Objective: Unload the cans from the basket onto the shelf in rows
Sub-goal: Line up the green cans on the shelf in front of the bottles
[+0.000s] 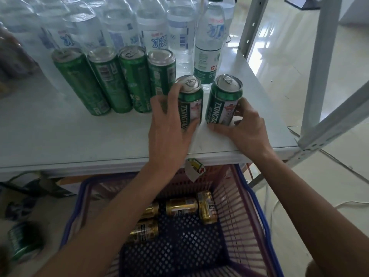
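Note:
Two short green Tsingtao cans stand on the white shelf (79, 140). My left hand (169, 122) grips the left can (191, 102). My right hand (245, 124) grips the right can (223, 102), which tilts slightly. Behind them to the left stands a row of several tall green cans (103, 80). Below the shelf edge is the pink and blue basket (245, 206), holding several gold cans (181, 206) lying on their sides.
Clear water bottles (179, 33) fill the back of the shelf. Grey shelf uprights (319, 66) rise at the right. Another green can (22, 240) lies on the floor at lower left. A cardboard tag (194, 168) hangs under the shelf edge.

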A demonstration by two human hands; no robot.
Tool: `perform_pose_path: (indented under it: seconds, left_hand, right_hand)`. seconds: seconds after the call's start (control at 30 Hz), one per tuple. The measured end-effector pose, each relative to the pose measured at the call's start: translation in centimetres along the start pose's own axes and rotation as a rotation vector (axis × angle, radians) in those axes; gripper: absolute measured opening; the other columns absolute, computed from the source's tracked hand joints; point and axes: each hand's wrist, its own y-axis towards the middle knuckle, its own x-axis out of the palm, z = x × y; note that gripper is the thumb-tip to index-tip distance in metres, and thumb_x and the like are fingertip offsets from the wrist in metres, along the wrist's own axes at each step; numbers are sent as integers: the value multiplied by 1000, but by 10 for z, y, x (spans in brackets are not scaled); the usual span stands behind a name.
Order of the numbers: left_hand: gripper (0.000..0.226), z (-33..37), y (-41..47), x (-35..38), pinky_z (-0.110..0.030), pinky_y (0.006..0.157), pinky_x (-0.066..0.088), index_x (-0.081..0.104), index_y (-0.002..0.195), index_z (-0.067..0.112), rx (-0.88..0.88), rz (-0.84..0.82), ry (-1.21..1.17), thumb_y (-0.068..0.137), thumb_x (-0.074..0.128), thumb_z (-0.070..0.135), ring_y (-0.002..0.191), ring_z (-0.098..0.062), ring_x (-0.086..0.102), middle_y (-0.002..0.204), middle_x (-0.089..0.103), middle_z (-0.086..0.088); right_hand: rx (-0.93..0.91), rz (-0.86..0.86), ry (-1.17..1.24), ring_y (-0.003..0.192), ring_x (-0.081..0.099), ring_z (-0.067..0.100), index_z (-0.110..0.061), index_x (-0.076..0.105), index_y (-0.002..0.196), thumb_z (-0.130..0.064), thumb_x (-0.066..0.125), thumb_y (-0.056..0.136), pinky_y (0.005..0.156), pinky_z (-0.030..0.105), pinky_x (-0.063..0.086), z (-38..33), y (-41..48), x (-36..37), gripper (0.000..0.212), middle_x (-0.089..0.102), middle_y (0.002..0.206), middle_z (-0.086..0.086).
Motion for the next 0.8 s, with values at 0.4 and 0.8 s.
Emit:
perform_pose_path:
  seconds: [0.4, 0.8]
  left_hand:
    - [43, -10, 3, 18, -16, 75, 47, 42, 117, 23, -61, -59, -297, 88, 74, 24, 88, -7, 57, 103, 55, 3]
    - [35, -23, 10, 23, -9, 76, 44, 48, 113, 19, -163, -192, -312, 86, 69, 16, 91, -2, 55, 111, 53, 1]
  right_hand:
    - [-14, 49, -128, 89, 64, 18, -17, 57, 130, -46, 89, 71, 61, 6, 34, -2, 2, 14, 73, 66, 116, 1]
    - [0, 69, -97, 84, 61, 10, -15, 58, 135, -39, 82, 83, 61, 0, 35, -6, 13, 18, 62, 70, 123, 1]
